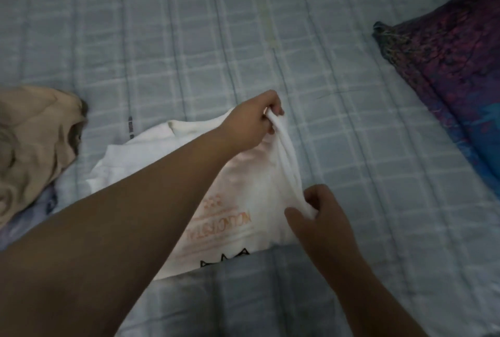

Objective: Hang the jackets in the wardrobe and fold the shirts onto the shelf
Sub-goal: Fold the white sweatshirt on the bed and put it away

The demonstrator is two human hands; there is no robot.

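Observation:
A white shirt with an orange print and small black cat-ear shapes lies on the bed, partly under my left forearm. My left hand reaches across it and grips the far end of its right edge. My right hand pinches the same edge nearer to me. Between the two hands the edge is lifted off the bed in a gathered fold. A beige garment lies crumpled at the left.
The bed is covered by a pale blue checked quilt. A purple and blue patterned cloth lies along the right side. A bluish piece of fabric shows under the beige garment.

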